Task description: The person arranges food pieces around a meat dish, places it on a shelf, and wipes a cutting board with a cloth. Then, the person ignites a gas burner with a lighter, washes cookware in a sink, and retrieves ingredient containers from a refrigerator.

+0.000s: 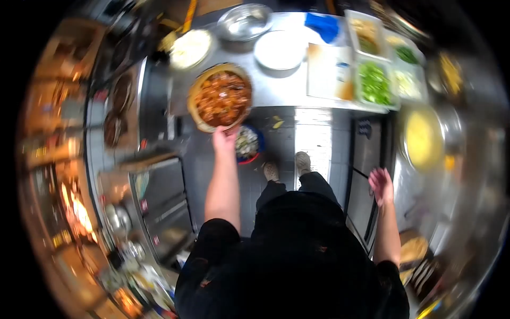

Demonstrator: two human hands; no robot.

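My left hand [226, 139] grips the near rim of a round tan bowl [195, 109] filled with chunky reddish-brown food in sauce [223, 98]. The bowl is at the front left of the steel table; whether it rests on the table or is held off it, I cannot tell. My right hand [381, 186] is out to the right with nothing in it, fingers extended and slightly bent. It is nearest to the right-hand counter, where a large bowl of something yellow [423, 138] stands farther up.
On the steel table [289, 98] are a metal bowl [244, 22], white bowl [280, 50], bowl of pale food [190, 49], blue cloth [322, 26], stained board [324, 69] and chopped greens [375, 83]. A blue-and-red bin [260, 143] stands on the floor. Flames [77, 210] show far left.
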